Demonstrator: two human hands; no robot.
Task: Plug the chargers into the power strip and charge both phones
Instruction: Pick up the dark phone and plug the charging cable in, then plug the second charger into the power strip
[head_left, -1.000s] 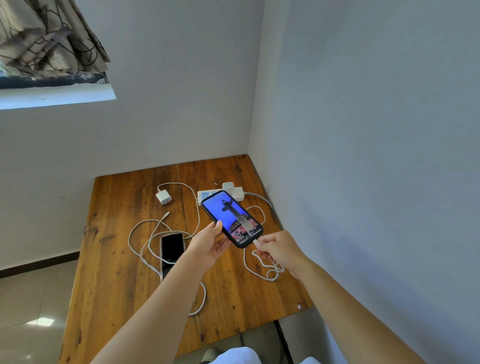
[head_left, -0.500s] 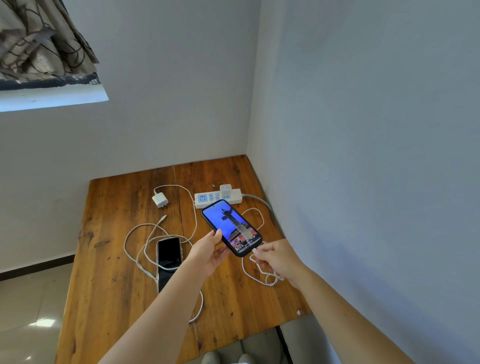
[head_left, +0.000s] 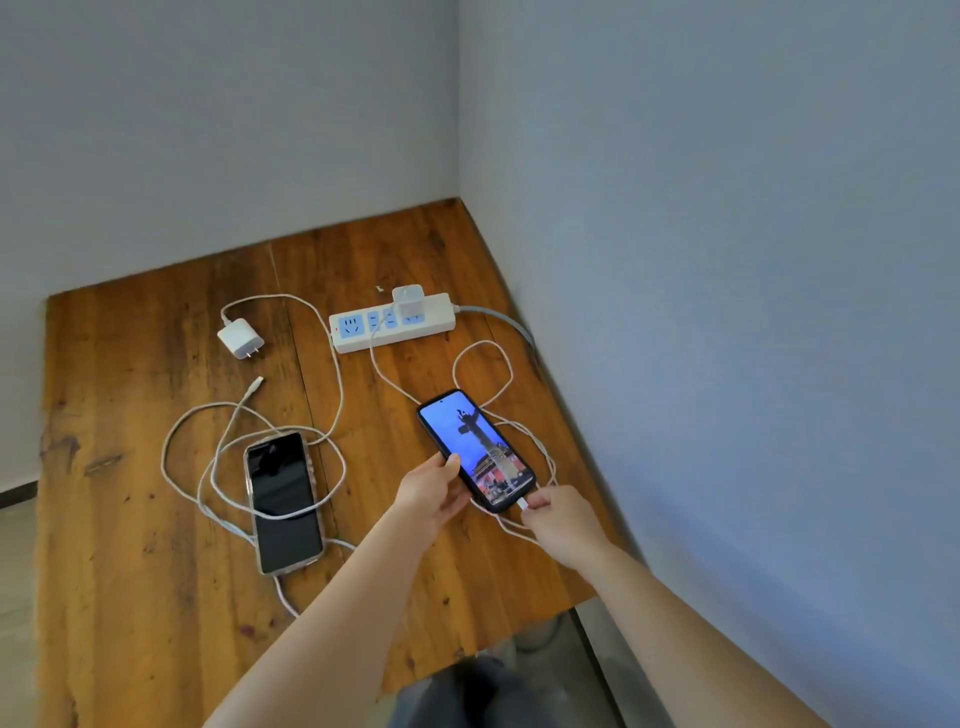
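Observation:
A lit phone (head_left: 475, 449) in a dark case lies low over the wooden table (head_left: 130, 571); my left hand (head_left: 434, 493) grips its left edge. My right hand (head_left: 558, 517) pinches the white cable plug (head_left: 523, 503) at the phone's bottom end. That cable runs to a white charger (head_left: 407, 300) plugged into the power strip (head_left: 392, 322). A second phone (head_left: 283, 501) with a dark screen lies to the left, under loops of white cable (head_left: 208, 447). Its charger (head_left: 240, 338) lies loose on the table, its free cable tip (head_left: 255, 384) nearby.
The table sits in a corner, with walls behind and to the right. The strip's grey cord (head_left: 501, 322) runs along the right wall. The table's front edge (head_left: 467, 644) is near my body, with floor to the left.
Both hands have lowered the lit phone toward the table and nearer to me. The camera tilted down, so the window is out of view.

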